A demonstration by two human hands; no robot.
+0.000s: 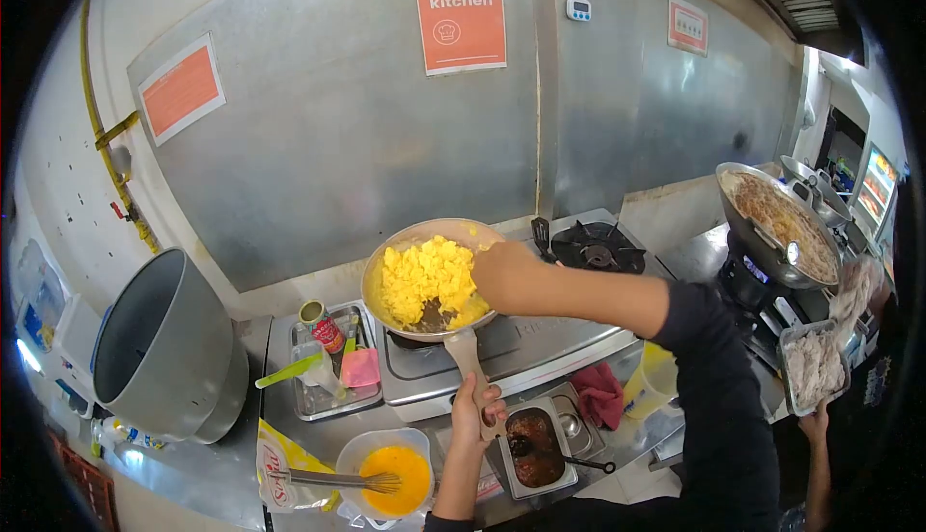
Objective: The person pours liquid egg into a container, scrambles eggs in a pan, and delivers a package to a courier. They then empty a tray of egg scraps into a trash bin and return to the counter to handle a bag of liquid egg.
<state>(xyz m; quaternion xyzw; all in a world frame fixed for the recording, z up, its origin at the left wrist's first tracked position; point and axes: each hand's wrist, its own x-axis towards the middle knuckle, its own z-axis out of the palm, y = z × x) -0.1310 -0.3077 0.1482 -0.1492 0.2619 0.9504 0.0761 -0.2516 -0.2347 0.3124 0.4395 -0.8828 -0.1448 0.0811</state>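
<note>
A frying pan [381, 315] on the stove holds yellow scrambled egg [424, 276]. My left hand [473, 411] is wrapped round the pan's light handle, below the pan. Over the pan's right side, my right hand [503, 276] is closed, its fingers facing away; what it grips is hidden. Below and to the left, a whisk [333, 479] rests in a bowl of beaten egg [397, 474]. Just right of my left hand is a metal container of dark red sauce [533, 445] with a ladle in it.
An unused burner [600, 247] lies right of the pan. At left are a large grey pot [169, 349] and a metal tray [318, 399] with a can and utensils. At right, another person's hand [817, 423] holds a food tray [813, 368] near a large wok [772, 223].
</note>
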